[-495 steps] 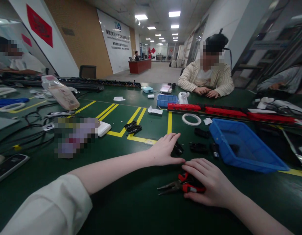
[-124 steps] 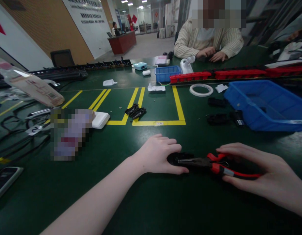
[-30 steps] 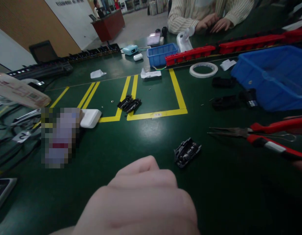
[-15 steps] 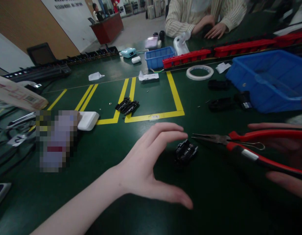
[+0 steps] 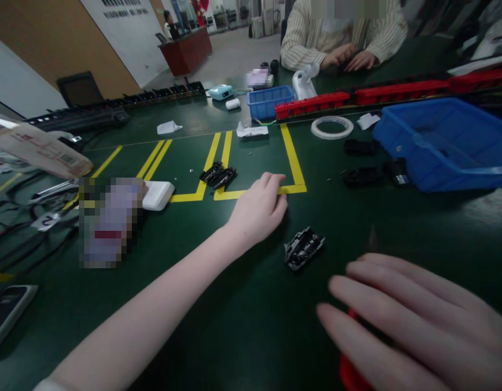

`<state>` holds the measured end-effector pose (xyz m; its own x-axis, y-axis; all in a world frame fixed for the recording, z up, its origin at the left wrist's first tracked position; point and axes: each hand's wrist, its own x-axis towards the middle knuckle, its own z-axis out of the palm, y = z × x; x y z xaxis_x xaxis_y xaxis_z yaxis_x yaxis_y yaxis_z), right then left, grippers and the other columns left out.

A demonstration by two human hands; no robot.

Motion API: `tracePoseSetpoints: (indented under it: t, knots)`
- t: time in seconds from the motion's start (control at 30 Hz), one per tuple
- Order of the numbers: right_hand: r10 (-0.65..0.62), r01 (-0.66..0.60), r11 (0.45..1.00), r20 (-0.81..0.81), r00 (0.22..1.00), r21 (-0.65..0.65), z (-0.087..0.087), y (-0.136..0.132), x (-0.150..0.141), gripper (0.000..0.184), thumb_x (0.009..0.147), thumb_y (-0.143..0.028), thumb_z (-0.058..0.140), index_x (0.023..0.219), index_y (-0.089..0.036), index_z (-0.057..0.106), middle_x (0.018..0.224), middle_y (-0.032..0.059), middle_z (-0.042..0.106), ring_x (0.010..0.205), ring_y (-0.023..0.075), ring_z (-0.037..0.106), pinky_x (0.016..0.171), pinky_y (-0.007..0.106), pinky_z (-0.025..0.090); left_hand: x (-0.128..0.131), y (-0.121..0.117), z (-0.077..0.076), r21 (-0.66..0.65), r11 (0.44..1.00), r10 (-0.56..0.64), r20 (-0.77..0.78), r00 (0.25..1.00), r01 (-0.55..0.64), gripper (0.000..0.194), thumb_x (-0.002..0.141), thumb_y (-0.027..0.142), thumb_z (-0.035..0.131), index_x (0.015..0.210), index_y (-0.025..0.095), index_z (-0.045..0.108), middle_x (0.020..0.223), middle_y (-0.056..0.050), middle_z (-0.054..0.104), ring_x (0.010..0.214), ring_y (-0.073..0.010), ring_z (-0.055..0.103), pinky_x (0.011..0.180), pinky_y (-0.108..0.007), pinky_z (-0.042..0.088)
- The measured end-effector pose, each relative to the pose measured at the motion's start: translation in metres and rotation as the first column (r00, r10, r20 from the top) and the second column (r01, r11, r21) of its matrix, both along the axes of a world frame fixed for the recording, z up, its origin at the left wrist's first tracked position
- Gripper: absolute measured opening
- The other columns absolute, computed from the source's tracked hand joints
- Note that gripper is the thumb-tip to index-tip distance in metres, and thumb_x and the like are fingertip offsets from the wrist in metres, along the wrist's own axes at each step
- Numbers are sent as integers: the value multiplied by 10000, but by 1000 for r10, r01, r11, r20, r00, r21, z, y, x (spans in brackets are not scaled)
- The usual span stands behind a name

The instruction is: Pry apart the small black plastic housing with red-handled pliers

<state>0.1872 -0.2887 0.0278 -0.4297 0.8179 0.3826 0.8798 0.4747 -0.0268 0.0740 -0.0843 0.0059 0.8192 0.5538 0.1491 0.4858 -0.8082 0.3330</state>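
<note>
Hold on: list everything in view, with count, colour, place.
Table: one, dark green, throughout
Open part: one, black, table centre
Pliers: one, red handle, lower right
Yellow lines: several, yellow, centre
Loose parts: count unclear, black, on yellow lines
Big bin: one, blue, right
Side parts: three, black, by big bin
Small bin: one, blue, far side
Ring: one, white, right
Strip row: one, red, far right
Paper scraps: three, white, far half
Box: one, white, left
Bottle: one, pale, left edge
Gadget: one, light blue, far side
Co-worker: one, striped sleeves, opposite
Left hand: one, bare, at yellow lines
Right hand: one, bare, lower right
</note>
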Motion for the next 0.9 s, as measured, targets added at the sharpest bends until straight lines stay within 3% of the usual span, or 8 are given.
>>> tracePoseSetpoints:
  t: [0.03, 0.07, 0.2, 0.37, 0.57, 0.7, 0.8, 0.9]
  knots:
    - [53, -54, 997, 25, 998, 52, 10, 15, -14, 256, 888, -188, 444, 1132, -214, 515, 996, 37, 683, 852, 192, 623, 742, 348, 505, 10, 0, 6, 68, 998, 24, -139, 990, -15, 328, 956, 204, 386, 1238, 86, 502, 1211, -130, 572, 1109, -269, 564, 923, -406, 493]
    - [39, -40, 999, 33, 999, 35, 18, 29, -26, 247, 891, -171, 421, 1115, -184, 524, 1026, 47, 677, 784, 179, 619, 673, 337, 504, 18, -2, 12, 77, 997, 28, -183, 983, -14, 291, 953, 200, 386, 1155, 90, 564, 1149, -125, 601, 1070, -289, 584, 873, -421, 512]
    - [44, -42, 996, 15, 999, -76, 24, 61, -51, 317, 849, -217, 484, 1146, -112, 520, 1141, 128, 621, 776, 214, 618, 571, 354, 483, 38, -5, 30, 84, 995, 64, -222, 973, -46, 324, 955, 193, 338, 963, 82, 643, 1018, -131, 636, 929, -282, 645, 755, -394, 540]
    - [-59, 48, 976, -46, 997, -215, 9, 62, -66, 563, 705, -383, 689, 1152, -99, 498, 1102, 164, 574, 776, 231, 586, 534, 331, 454, 41, 4, 27, 104, 991, 103, -202, 974, -84, 363, 951, 212, 316, 942, 100, 662, 1006, -112, 649, 892, -255, 654, 731, -362, 538]
    - [98, -150, 947, -190, 977, -284, 2, 59, -85, 485, 714, -466, 669, 1027, -129, 515, 1000, 120, 592, 664, 181, 544, 476, 302, 404, 47, 1, 24, 148, 985, 119, -208, 971, -89, 349, 951, 247, 360, 944, 74, 663, 997, -143, 654, 901, -279, 658, 736, -371, 532]
    - [95, -154, 966, -269, 958, -206, 12, 49, -66, 450, 741, -469, 669, 1017, -149, 514, 1017, 93, 625, 759, 188, 591, 536, 309, 456, 34, -3, 21, 155, 988, 53, -197, 979, -22, 343, 963, 314, 385, 1069, 89, 622, 1048, -126, 647, 943, -270, 638, 781, -374, 524]
    - [-65, 45, 997, -339, 939, -66, 20, 29, -33, 494, 765, -518, 594, 1116, -201, 454, 1023, 89, 625, 874, 224, 606, 653, 344, 503, 10, -1, 12, 114, 987, -94, -146, 985, 111, 470, 961, 443, 417, 1293, 122, 502, 1214, -116, 591, 1104, -291, 555, 887, -417, 489]
    - [-360, 381, 924, -278, 890, 25, 21, 6, 5, 631, 726, -505, 601, 1265, -249, 395, 1010, 106, 600, 802, 257, 602, 652, 413, 505, -17, 3, 4, -73, 956, -283, 25, 959, 284, 498, 976, 435, 396, 1370, 131, 417, 1331, -113, 509, 1194, -246, 498, 1015, -413, 409]
